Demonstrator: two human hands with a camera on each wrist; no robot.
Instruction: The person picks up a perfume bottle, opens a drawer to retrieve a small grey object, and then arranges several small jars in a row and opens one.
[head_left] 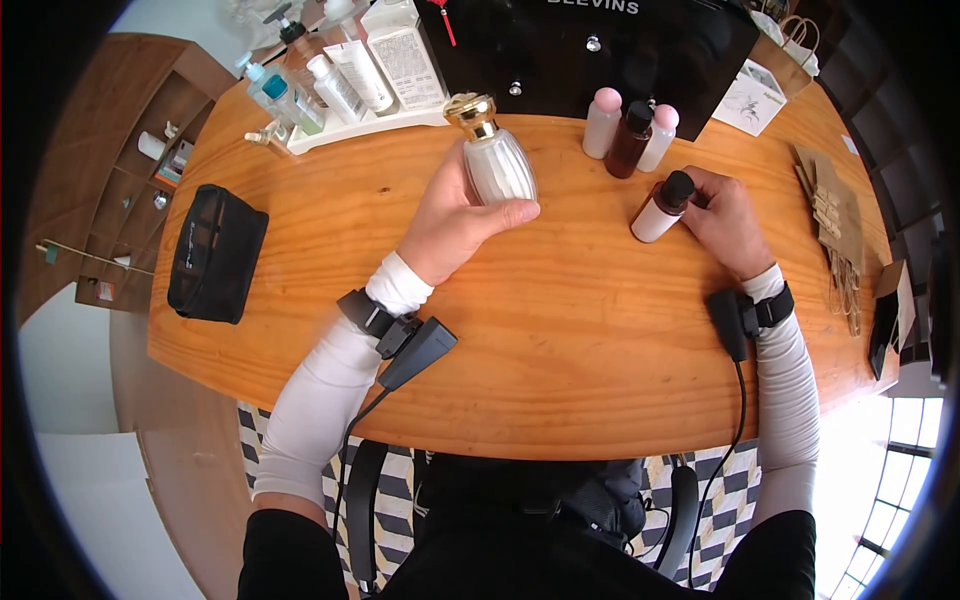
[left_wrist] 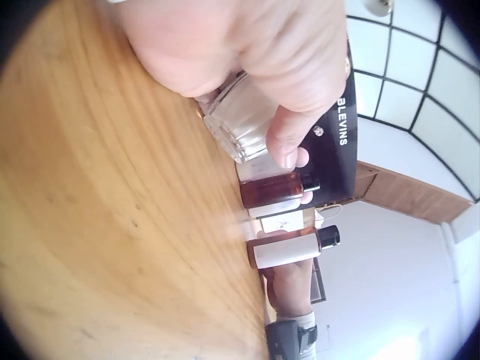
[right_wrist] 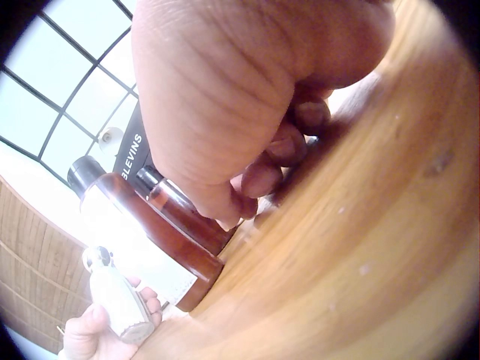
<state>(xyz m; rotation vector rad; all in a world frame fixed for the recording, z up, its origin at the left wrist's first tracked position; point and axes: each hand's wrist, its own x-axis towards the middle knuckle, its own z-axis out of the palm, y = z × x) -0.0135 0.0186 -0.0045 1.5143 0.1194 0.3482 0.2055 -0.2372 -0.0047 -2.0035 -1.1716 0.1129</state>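
My left hand (head_left: pixel 448 222) grips a ribbed clear glass perfume bottle (head_left: pixel 500 168) with a gold cap, held tilted above the table. In the left wrist view the thumb lies along the glass bottle (left_wrist: pixel 244 120). A brown bottle (head_left: pixel 655 218) with a white label and black cap stands on the table, just left of my right hand (head_left: pixel 728 222). The right wrist view shows the right fingers (right_wrist: pixel 262 176) loosely curled low over the wood, beside the labelled brown bottle (right_wrist: pixel 142 232) and not wrapped round it.
Two pink-capped bottles (head_left: pixel 600 125) and another brown bottle (head_left: pixel 628 142) stand before a black case (head_left: pixel 560 75). Pump bottles and tubes fill a white tray (head_left: pixel 375 122) at the back left. A black mesh pouch (head_left: pixel 215 255) lies left; paper bags (head_left: pixel 835 205) lie right.
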